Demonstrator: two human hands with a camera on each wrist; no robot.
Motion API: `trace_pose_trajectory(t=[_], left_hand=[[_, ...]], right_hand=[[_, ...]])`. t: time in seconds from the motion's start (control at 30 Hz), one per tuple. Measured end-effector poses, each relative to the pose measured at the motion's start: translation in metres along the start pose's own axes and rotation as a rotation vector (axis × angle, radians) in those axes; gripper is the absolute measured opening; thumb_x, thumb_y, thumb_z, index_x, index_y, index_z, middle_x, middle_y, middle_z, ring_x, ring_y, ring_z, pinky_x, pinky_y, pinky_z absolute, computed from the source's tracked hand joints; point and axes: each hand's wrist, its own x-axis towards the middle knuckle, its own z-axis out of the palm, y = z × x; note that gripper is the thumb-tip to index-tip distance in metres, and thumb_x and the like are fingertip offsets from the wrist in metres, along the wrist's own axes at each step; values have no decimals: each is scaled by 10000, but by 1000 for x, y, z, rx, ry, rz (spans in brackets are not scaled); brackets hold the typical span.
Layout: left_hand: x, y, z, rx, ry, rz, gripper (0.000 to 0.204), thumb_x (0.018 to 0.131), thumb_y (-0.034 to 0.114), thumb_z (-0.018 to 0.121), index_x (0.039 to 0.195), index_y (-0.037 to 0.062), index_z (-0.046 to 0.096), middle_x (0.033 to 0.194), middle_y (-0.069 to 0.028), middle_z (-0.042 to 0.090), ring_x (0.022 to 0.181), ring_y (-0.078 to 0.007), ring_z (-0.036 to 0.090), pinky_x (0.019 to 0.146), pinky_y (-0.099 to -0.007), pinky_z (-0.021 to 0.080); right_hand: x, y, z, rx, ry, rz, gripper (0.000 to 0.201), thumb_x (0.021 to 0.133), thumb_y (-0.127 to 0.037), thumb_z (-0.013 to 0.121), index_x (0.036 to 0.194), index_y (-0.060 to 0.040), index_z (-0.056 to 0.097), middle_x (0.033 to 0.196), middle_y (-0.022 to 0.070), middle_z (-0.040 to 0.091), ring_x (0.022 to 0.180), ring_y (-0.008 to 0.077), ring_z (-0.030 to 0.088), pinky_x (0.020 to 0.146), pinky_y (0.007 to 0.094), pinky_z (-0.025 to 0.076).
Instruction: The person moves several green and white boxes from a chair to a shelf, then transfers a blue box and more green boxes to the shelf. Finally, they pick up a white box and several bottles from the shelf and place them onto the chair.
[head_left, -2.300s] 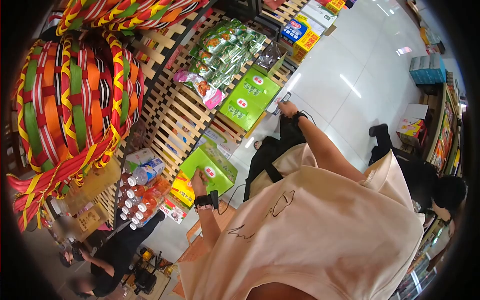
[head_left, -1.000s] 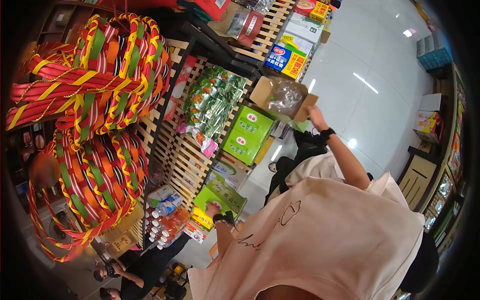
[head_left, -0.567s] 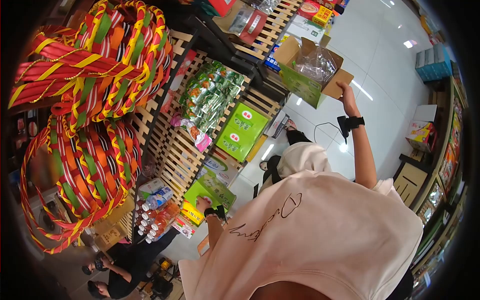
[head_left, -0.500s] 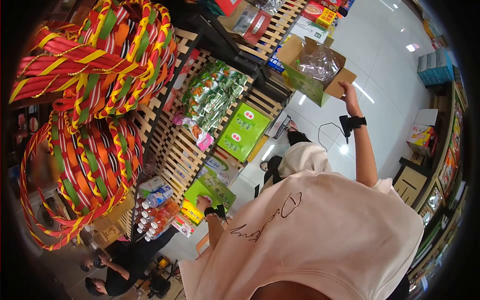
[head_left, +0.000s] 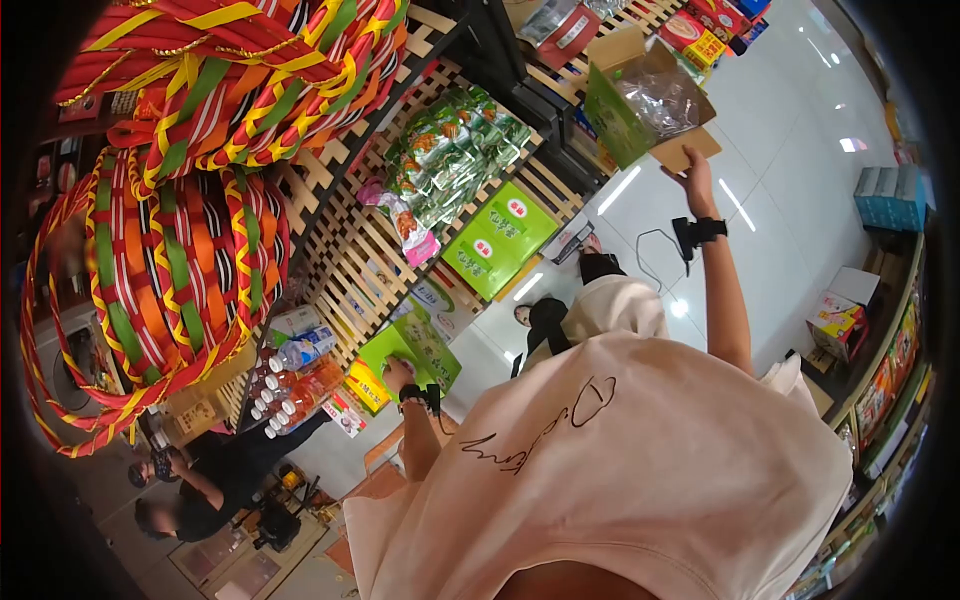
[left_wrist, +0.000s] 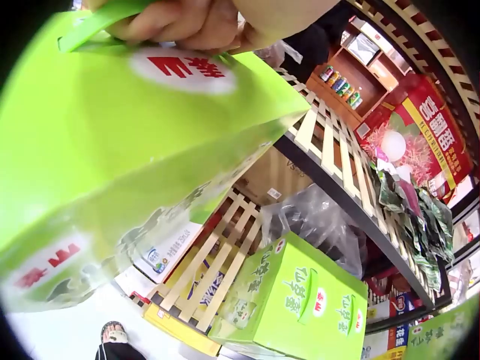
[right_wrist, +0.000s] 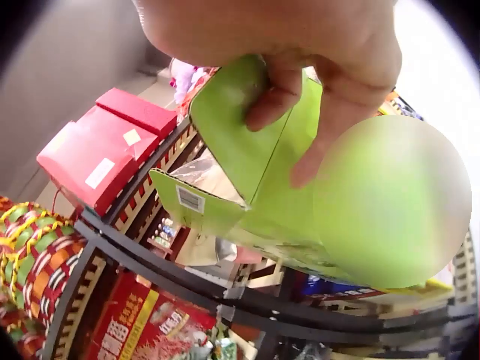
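My right hand is raised high and grips a flap of an open green carton with clear plastic inside. The carton is up by the top wooden shelf. In the right wrist view the fingers curl over the flap of the green carton, with red boxes behind on a shelf. My left hand hangs low and grips the handle of a green gift box. In the left wrist view my left hand wraps the handle of that gift box.
Slatted wooden shelves hold green gift boxes, snack packets and bottles. Woven red, green and yellow baskets hang at the left. A person crouches at lower left. White tiled floor lies to the right.
My right hand has lifted the open green carton from the lower shelf up to the top shelf. My left hand has kept its grip on the gift box handle.
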Motion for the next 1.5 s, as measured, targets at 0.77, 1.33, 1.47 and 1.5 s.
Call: trace_pose_trajectory(t=[0.77,1.33,1.47,1.5], left_hand=[[34,-33,-17,323,-132,566,238,698,156,466,830,-38,507,757,-135,552,674,-240,522,626,-286,399],[33,-24,-31,-770,-541,-321,124,717,208,466,650,104,480,420,51,327,294,-47,221,286,-189,156],[40,-26,-27,-823,-452,-311,150,723,198,460,618,91,467,409,53,317,293,-51,215,286,-191,146],[41,-24,-38,-771,-569,-441,163,727,195,454,608,84,461,404,58,321,290,-48,217,280,-186,137]], right_hand=[[60,130,-19,136,58,513,352,693,-372,422,908,-93,429,872,47,439,736,188,435,594,269,386],[-61,360,240,-1014,-259,-125,299,673,-273,451,790,-4,511,718,199,526,689,353,487,632,373,391],[-57,401,266,-1341,-196,-341,384,660,-335,460,825,9,502,791,200,524,742,339,490,663,376,384],[-75,365,281,-1271,-257,-133,425,652,-366,455,839,14,497,813,202,518,775,330,485,679,374,380]])
